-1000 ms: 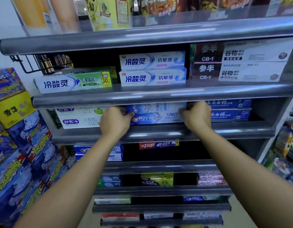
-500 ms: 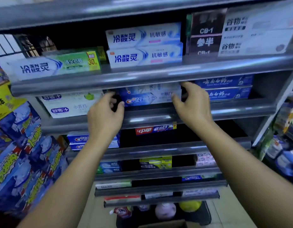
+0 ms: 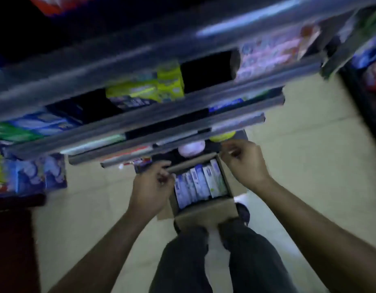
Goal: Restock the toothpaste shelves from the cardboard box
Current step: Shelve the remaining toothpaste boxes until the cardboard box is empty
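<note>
The view is blurred and points down at the floor. An open cardboard box (image 3: 206,212) stands on the floor in front of my legs, with several blue and white toothpaste cartons (image 3: 199,185) standing on end inside. My left hand (image 3: 153,187) is at the box's left side, fingers curled by the far flap; the blur hides whether it grips it. My right hand (image 3: 244,163) hovers over the far right corner, fingers loosely curled, nothing visible in it. The lower toothpaste shelves (image 3: 140,123) run across above the box.
Yellow-green cartons (image 3: 153,87) and pink-white packs (image 3: 267,56) sit on the lower shelves. Blue packs (image 3: 35,176) are stacked on the floor at left. A dark rack (image 3: 369,85) stands at right. My legs (image 3: 204,261) and a shoe (image 3: 243,210) are behind the box.
Both hands have left the blue carton on the middle shelf and dropped to the cardboard box on the floor. My head has tilted sharply downward.
</note>
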`<state>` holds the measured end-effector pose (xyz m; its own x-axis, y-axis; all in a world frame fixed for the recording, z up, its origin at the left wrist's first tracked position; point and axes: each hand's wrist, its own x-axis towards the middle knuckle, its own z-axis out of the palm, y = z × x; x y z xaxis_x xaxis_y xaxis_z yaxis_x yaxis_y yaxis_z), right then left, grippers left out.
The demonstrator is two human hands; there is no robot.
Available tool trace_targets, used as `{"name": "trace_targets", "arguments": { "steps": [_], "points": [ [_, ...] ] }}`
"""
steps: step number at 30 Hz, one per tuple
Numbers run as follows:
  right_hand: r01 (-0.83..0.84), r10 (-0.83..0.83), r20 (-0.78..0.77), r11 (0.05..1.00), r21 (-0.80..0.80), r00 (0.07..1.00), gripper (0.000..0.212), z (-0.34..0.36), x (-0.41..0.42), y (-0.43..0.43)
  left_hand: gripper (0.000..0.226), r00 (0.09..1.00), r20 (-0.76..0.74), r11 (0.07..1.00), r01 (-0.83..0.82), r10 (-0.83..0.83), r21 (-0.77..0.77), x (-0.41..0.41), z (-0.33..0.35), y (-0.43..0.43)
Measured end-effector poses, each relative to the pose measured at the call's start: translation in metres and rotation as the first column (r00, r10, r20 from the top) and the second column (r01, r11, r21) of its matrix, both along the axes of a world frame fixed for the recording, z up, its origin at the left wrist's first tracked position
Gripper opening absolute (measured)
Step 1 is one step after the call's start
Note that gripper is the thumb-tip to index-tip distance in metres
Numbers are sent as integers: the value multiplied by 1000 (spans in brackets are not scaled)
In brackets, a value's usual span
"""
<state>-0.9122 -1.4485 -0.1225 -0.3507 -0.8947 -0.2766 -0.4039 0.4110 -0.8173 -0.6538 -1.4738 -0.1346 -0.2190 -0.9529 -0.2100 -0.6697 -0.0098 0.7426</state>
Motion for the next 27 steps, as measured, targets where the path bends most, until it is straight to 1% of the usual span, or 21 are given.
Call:
{"name": "trace_targets", "arguments": {
  "steps": [1,2,4,5,7,8,9,10,12,14,15,17,18,19,21,22,24,27],
  "points": [
    [68,-80,103,991,118,991,14,-36,0,9,29,999,38,996,-13,9,92,-4,-37,9],
    [133,-179,197,964,228,964,14,-69,0,16,25,996,91,986,-25,10,166,-8,-71,16],
    [192,-340,304,884,427,890,18,-138,3,34,19,979,205,943,-60,-9,328,-17,-144,29],
    [188,-373,315,852,488,873,19,-168,6,40,16,968,247,915,-63,-40,398,-20,-175,32],
    [152,-377,317,818,555,870,17,-235,15,54,21,944,315,850,-87,-95,520,-25,-250,41],
    [137,-372,309,804,578,875,14,-268,21,60,22,940,333,816,-133,-77,563,-28,-286,45],
    [130,-370,296,790,600,881,12,-296,27,64,17,938,342,791,-175,-46,587,-29,-317,49],
    [119,-364,291,779,615,885,13,-320,31,66,16,938,345,777,-198,-27,598,-31,-345,52],
    [69,-334,310,770,634,890,14,-372,42,70,24,933,355,759,-191,-56,623,-35,-410,60],
    [45,-323,323,766,641,890,15,-414,51,73,27,924,378,727,-219,-60,651,-41,-468,63],
    [48,-329,329,768,639,885,19,-426,54,73,36,921,387,709,-245,-42,661,-44,-491,63],
    [43,-339,361,777,628,869,38,-449,60,76,58,910,414,666,-324,25,672,-51,-538,66],
    [35,-337,374,781,623,864,43,-460,62,78,64,906,418,656,-354,65,666,-54,-560,67],
    [27,-332,381,783,621,863,38,-469,63,82,64,903,417,646,-377,98,664,-57,-579,68],
    [21,-326,391,790,613,861,17,-483,64,89,67,899,418,631,-403,134,663,-63,-610,69],
    [27,-330,391,793,609,859,14,-488,63,93,69,895,422,625,-413,144,663,-65,-623,69],
    [40,-327,379,800,599,866,14,-493,61,98,72,884,442,630,-431,152,646,-71,-644,71],
    [46,-343,400,805,591,850,15,-494,58,99,71,852,500,671,-462,155,580,-72,-655,72]
  ]
}}
